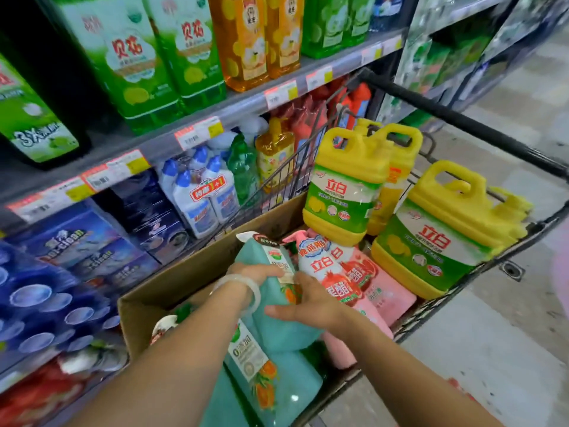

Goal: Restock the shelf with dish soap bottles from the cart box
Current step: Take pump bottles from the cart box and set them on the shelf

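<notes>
A teal dish soap bottle (271, 306) lies tilted in the cardboard box (184, 272) in the cart (462, 118), its white cap pointing toward the shelves. The left hand (255, 271) curls over the bottle's upper part near the label, gripping it; a pale bangle (246, 288) sits on that wrist. The right hand (308, 303) presses against the bottle's side, fingers fairly straight and spread, steadying it rather than wrapping it. Another teal bottle (264, 383) lies below it in the box, and pink bottles (354, 278) rest just beside, toward the cart's far side. Three yellow jugs (348, 186) with green labels stand at the far end of the cart. To the left, the shelf (197, 118) holds green and orange bottles above, with white and blue cleaners below. The restocking looks far from finished: the box holds several bottles, and this one has not yet left it.
</notes>
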